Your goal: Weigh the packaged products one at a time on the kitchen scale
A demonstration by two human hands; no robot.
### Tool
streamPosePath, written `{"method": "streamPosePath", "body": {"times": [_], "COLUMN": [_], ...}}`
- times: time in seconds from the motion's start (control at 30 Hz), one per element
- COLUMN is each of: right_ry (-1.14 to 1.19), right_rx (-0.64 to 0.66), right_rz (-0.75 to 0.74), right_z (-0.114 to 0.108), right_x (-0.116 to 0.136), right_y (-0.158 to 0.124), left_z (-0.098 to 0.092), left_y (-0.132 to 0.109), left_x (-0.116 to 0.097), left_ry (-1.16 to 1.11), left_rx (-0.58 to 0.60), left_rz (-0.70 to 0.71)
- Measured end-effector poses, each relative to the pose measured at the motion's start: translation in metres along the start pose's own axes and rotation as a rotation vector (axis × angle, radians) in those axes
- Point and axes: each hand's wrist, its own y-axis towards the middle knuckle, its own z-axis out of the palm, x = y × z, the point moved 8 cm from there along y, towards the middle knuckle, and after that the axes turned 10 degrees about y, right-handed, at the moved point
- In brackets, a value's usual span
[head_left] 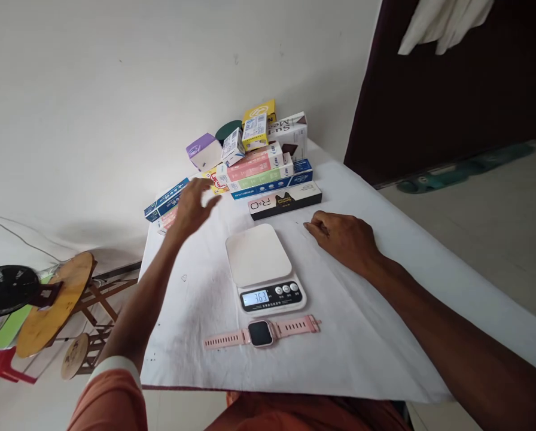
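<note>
My left hand (pixel 194 206) is held over the left side of the table with thumb and fingers apart and nothing in them. Just beyond it are long blue boxes (pixel 167 200) and part of a pink box (pixel 167 220). Resting on the cloth at the right, my right hand (pixel 345 240) is curled closed, with nothing visible in it. Between the hands stands a white kitchen scale (pixel 259 254), its plate bare and its lit display reading about 363. A pink-strapped smartwatch (pixel 260 333) lies flat in front of the scale.
Behind the scale lies a black-and-white box (pixel 286 200). Pink, green and blue cartons (pixel 259 164) are stacked beyond it, with a purple box (pixel 204 151), yellow box (pixel 259 112) and white box (pixel 290 131) near the wall. A fan (pixel 8 290) stands at left.
</note>
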Motion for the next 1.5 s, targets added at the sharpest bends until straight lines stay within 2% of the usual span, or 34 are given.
{"method": "streamPosePath", "body": {"times": [0.07, 0.1, 0.17, 0.27, 0.37, 0.5, 0.63, 0.8, 0.9, 0.97, 1.03, 1.13, 1.27, 1.37, 1.5], "right_ry": [-0.006, -0.012, -0.027, -0.048, -0.064, -0.080, -0.075, -0.072, -0.072, -0.058, -0.039, -0.014, -0.003, -0.007, -0.014], "right_rx": [0.003, 0.006, 0.015, 0.025, 0.051, 0.073, 0.076, 0.074, 0.068, 0.051, 0.031, 0.024, 0.028, 0.024, 0.016], "right_rz": [-0.015, -0.014, -0.009, -0.018, -0.016, 0.004, 0.009, 0.003, 0.007, 0.002, 0.000, 0.000, 0.014, 0.022, 0.011], "right_z": [0.000, 0.000, -0.001, -0.003, -0.005, -0.007, -0.007, -0.005, -0.002, -0.001, -0.001, 0.000, -0.002, -0.002, 0.000], "right_x": [0.001, 0.002, 0.003, 0.008, 0.011, 0.013, 0.012, 0.010, 0.008, 0.006, 0.005, 0.003, 0.002, 0.002, 0.001], "right_y": [-0.001, -0.001, -0.002, -0.002, -0.003, -0.002, -0.002, -0.002, -0.001, 0.000, 0.000, 0.000, -0.001, -0.001, -0.001], "left_z": [0.021, 0.035, 0.063, 0.094, 0.103, 0.094, 0.061, -0.005, -0.026, -0.025, -0.016, 0.001, 0.011, 0.008, 0.000], "left_y": [-0.002, -0.001, 0.004, 0.020, 0.038, 0.045, 0.035, -0.008, -0.046, -0.070, -0.090, -0.106, -0.113, -0.114, -0.110], "left_x": [-0.058, -0.080, -0.109, -0.126, -0.130, -0.134, -0.126, -0.111, -0.108, -0.109, -0.109, -0.105, -0.098, -0.094, -0.098], "left_ry": [-0.025, -0.013, 0.021, 0.061, 0.050, 0.013, -0.090, -0.217, -0.236, -0.219, -0.186, -0.158, -0.178, -0.171, -0.179], "left_rx": [0.108, 0.167, 0.291, 0.415, 0.418, 0.383, 0.285, 0.136, 0.162, 0.217, 0.271, 0.325, 0.363, 0.375, 0.327], "left_rz": [0.144, 0.192, 0.225, 0.183, 0.105, 0.118, 0.148, 0.151, 0.128, 0.110, 0.094, 0.064, 0.032, 0.013, 0.012]}}
